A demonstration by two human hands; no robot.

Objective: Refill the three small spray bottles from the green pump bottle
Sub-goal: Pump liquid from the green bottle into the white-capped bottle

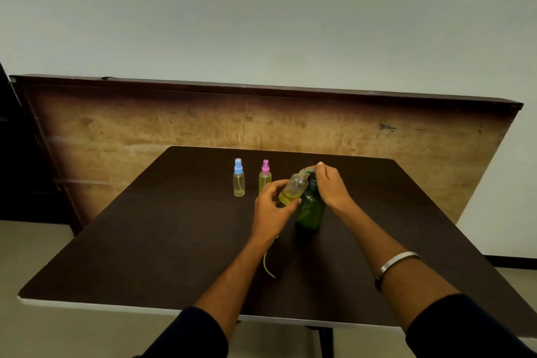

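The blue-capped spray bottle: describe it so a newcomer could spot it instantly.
Start at the dark brown table and look toward its far edge, left of both hands. Two small clear bottles stand upright there side by side. The blue-capped spray bottle is the left one, standing apart from its pink-capped neighbour, which is nearer the left hand.

Single head cam, wide-angle, sitting above the near edge of the dark table [145, 241], looking forward and down. Both forearms are coming in from the bottom edge. Far side is showing a wooden board [145, 125] and pale wall [261, 9].
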